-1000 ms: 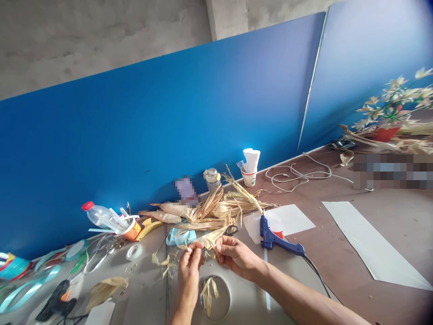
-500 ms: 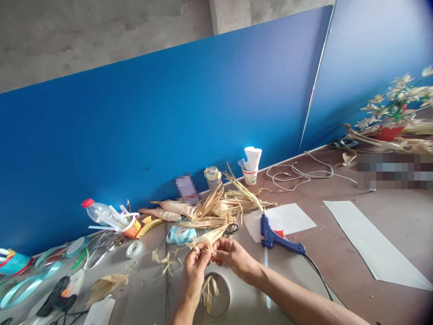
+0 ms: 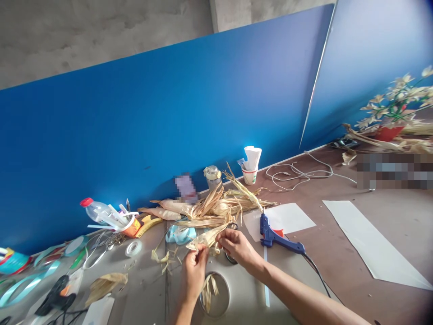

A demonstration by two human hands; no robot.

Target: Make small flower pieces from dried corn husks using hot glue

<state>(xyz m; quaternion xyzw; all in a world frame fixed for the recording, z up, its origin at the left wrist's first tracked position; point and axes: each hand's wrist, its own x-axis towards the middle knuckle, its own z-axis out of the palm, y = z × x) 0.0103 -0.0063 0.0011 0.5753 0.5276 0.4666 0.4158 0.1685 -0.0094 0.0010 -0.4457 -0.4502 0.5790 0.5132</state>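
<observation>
My left hand (image 3: 195,267) is closed in a pinch on a small pale piece of corn husk (image 3: 193,246), just above a round dish (image 3: 228,295) with a few husk strips (image 3: 209,291) in it. My right hand (image 3: 238,247) is to its right, thumb and fingers pressed together at the edge of a pale husk (image 3: 214,235). What its fingertips hold is too small to make out. Dark scissor handles (image 3: 231,258) show partly under this hand. Behind both hands lies a heap of dried corn husks (image 3: 216,207).
A blue glue gun (image 3: 279,239) with its cable lies to the right, by white paper sheets (image 3: 293,215). At the left are a tape roll (image 3: 133,248), a cup of glue sticks (image 3: 131,226), ribbons and a black glue gun (image 3: 56,295). A blue partition (image 3: 152,126) stands behind.
My hands have drawn apart. The right hand moved slightly up and right, the left stayed low near the dish. The scissor handles now show below the right hand.
</observation>
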